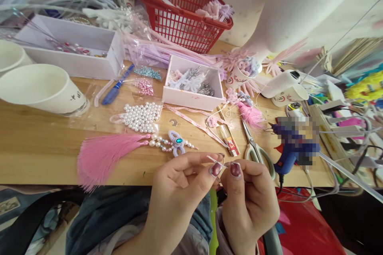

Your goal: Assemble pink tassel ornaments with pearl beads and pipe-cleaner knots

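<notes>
Wooden table (pixel 56 127) cluttered; red basket (pixel 186 15) stands far, before pale wall (pixel 245 2). At near edge, left hand (pixel 182 189) and right hand (pixel 249 197) pinch white thread (pixel 214 160).

A craft worktable for beadwork and trimmings; whether you are in a home or a workshop cannot be told.
Your clue is the wooden table (pixel 44 131) crowded with making supplies around the small white box (pixel 191 99), itself full of small ornaments: to its front left you have pearly white beads (pixel 140 117) and, nearer you, a pink tassel (pixel 104 159); to its front right, scissors (pixel 254 150), then a blue glue gun (pixel 285 163). Just right of it stands a paper cup (pixel 236 79) of fuzzy pieces; behind it, a red basket (pixel 179 30) holds pastel ones.
</notes>
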A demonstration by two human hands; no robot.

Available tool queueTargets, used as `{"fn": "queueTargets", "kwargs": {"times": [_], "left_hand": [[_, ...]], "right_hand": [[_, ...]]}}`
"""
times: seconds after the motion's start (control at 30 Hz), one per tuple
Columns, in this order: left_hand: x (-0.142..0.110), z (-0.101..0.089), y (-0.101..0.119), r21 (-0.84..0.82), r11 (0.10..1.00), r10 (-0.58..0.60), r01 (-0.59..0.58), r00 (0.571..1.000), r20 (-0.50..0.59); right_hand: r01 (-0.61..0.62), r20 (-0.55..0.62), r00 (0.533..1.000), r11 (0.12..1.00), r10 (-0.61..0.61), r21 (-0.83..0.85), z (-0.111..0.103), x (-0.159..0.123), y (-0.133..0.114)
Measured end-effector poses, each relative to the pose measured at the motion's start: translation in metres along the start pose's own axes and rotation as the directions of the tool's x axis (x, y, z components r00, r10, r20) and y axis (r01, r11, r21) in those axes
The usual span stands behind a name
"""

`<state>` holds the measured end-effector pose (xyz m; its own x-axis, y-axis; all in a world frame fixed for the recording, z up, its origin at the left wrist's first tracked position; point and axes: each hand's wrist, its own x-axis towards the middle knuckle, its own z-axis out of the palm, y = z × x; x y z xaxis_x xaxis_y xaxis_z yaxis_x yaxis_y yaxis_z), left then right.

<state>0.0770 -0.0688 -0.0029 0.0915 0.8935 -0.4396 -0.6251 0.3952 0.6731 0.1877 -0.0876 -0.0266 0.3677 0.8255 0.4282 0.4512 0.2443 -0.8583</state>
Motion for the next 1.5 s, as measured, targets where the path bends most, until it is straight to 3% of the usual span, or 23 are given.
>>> {"fn": "queueTargets", "kwargs": {"times": [0.23,0.47,0.67,0.9,0.97,1.03,1.13,1.27,1.4,1.5], "left_hand": [[0.004,-0.003,0.002,-0.04,0.999,0.02,-0.02,1.0,0.017],[0.017,-0.008,0.021,0.053,0.973,0.229,-0.225,0.97,-0.085],[0.027,-0.01,0.024,0.041,0.958,0.285,-0.283,0.935,-0.213],[0.025,0.007,0.022,0.239,0.914,0.373,-0.328,0.911,-0.175],[0.022,0.015,0.018,0.336,0.864,0.426,-0.374,0.9,-0.094],[0.019,0.021,0.011,0.446,0.763,0.494,-0.467,0.867,0.064],[0.017,0.024,0.002,0.539,0.557,0.577,-0.632,0.761,0.297],[0.015,0.02,-0.005,0.551,0.391,0.644,-0.738,0.647,0.409],[0.014,0.011,-0.009,0.462,0.352,0.709,-0.814,0.554,0.436],[0.013,0.003,-0.011,0.434,0.407,0.696,-0.804,0.58,0.422]], "right_hand": [[0.102,0.106,0.991,0.982,-0.086,-0.157,-0.009,0.009,0.001],[0.277,0.116,0.961,0.887,-0.251,-0.37,-0.034,0.056,0.029],[0.296,0.155,0.955,0.802,-0.252,-0.519,-0.055,0.075,0.048],[0.334,0.27,0.941,0.7,-0.205,-0.632,-0.064,0.083,0.043],[0.301,0.197,0.953,0.756,-0.229,-0.581,-0.063,0.076,0.03],[0.225,0.141,0.973,0.893,-0.184,-0.39,-0.059,0.063,0.015],[0.026,0.318,0.948,0.998,-0.009,-0.05,-0.047,0.044,0.0],[-0.187,0.43,0.899,0.963,0.088,0.194,-0.041,0.037,0.0],[-0.241,0.532,0.84,0.953,0.109,0.186,-0.051,0.035,0.006],[-0.195,0.567,0.821,0.968,0.075,0.155,-0.05,0.036,0.008]]}}
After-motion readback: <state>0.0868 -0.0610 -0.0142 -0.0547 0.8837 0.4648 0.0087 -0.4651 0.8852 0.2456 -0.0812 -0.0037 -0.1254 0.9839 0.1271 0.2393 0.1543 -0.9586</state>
